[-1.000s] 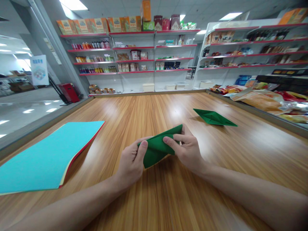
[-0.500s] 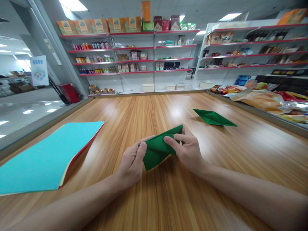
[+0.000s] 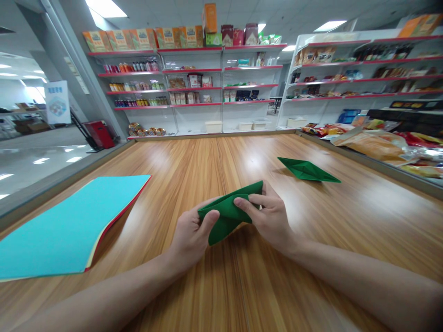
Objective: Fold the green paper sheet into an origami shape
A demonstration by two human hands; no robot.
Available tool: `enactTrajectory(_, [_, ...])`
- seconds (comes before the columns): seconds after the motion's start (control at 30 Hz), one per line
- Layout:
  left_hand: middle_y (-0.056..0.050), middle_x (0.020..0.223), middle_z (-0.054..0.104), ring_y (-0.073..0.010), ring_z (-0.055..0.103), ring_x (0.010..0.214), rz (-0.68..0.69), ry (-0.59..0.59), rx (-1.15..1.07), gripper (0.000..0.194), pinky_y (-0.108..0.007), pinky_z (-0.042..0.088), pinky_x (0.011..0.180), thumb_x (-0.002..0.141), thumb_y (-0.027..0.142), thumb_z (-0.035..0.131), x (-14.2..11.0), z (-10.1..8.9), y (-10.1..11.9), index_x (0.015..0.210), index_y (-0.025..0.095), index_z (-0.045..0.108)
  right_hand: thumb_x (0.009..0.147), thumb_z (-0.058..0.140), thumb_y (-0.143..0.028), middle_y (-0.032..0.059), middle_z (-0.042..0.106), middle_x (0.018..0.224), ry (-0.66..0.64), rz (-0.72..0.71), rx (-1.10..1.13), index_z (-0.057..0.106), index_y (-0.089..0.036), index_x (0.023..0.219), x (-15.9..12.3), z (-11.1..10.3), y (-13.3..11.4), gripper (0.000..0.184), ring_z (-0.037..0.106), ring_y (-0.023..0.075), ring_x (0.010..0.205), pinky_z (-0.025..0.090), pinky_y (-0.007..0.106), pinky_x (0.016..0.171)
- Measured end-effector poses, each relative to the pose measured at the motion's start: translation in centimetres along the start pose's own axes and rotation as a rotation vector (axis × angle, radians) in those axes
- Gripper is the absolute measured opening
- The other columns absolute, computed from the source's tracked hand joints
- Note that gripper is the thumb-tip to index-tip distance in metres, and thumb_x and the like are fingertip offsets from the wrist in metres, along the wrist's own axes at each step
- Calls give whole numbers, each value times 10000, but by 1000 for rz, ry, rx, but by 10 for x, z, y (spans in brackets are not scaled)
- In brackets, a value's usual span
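Observation:
A folded sheet of green paper (image 3: 224, 219) is held between my two hands, just above the middle of the table. My left hand (image 3: 192, 230) grips its left end, the thumb pressed on the near face and the fingers behind it. At the other end, my right hand (image 3: 270, 216) pinches the paper with its thumb lying over a folded flap. Most fingertips are hidden behind the paper. Farther back on the right lies a folded green paper boat (image 3: 308, 169), apart from both hands.
On the left of the wooden table (image 3: 194, 157) lies a stack of coloured paper (image 3: 76, 221), turquoise on top. Packaged snacks (image 3: 377, 143) line the right edge beyond a raised rim. Stocked shelves (image 3: 194, 69) stand behind the table.
My left thumb has slid right and slightly down over the green paper, and the paper's left end has shifted a little. My right hand has barely moved.

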State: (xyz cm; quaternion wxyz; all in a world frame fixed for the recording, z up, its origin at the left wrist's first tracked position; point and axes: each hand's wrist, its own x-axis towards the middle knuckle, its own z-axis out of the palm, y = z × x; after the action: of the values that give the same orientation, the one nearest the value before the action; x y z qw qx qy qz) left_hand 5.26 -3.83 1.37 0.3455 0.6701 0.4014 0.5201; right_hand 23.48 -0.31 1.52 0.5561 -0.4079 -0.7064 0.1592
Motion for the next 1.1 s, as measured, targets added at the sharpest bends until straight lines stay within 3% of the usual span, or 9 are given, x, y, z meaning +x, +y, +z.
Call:
enactTrajectory(0.13, [-56, 1045, 733, -203, 684, 937, -15, 45, 68, 353, -255, 537, 806, 946, 395, 492, 1, 0, 2, 1137, 174, 690, 830, 650, -360, -2, 414, 652, 8, -25, 0, 464, -173, 452, 0, 1, -1, 461, 431, 127, 630, 362, 279, 562])
enactTrajectory(0.37, [-57, 1055, 729, -205, 681, 947, 12, -9, 56, 344, -269, 545, 809, 961, 359, 468, 1, -1, 1, 1169, 177, 672, 835, 642, -363, -15, 373, 620, -2, -10, 16, 433, -167, 439, 0, 1, 0, 489, 398, 111, 582, 329, 268, 520])
enactTrajectory(0.77, [-79, 871, 744, -179, 670, 695, -25, -36, 109, 500, -236, 522, 615, 990, 431, 329, 2, 0, 3, 1159, 112, 675, 854, 614, -361, -15, 351, 600, -13, 10, 15, 431, -175, 443, 0, -2, -1, 487, 416, 125, 597, 343, 277, 540])
enactTrajectory(1.0, [-105, 1135, 681, -242, 621, 1029, -61, -169, -61, 468, -331, 477, 923, 990, 407, 350, 2, -3, 4, 1291, 135, 583, 856, 610, -354, -5, 389, 620, -4, 25, 22, 469, -174, 453, 0, -5, 1, 464, 429, 127, 604, 342, 282, 546])
enactTrajectory(1.1, [-119, 1151, 670, -259, 599, 1064, -104, -166, -87, 474, -357, 454, 957, 981, 415, 378, 3, -3, 2, 1295, 122, 579, 859, 606, -363, 0, 409, 628, 9, 48, -3, 491, -173, 457, 0, -6, 5, 459, 439, 129, 610, 345, 286, 552])
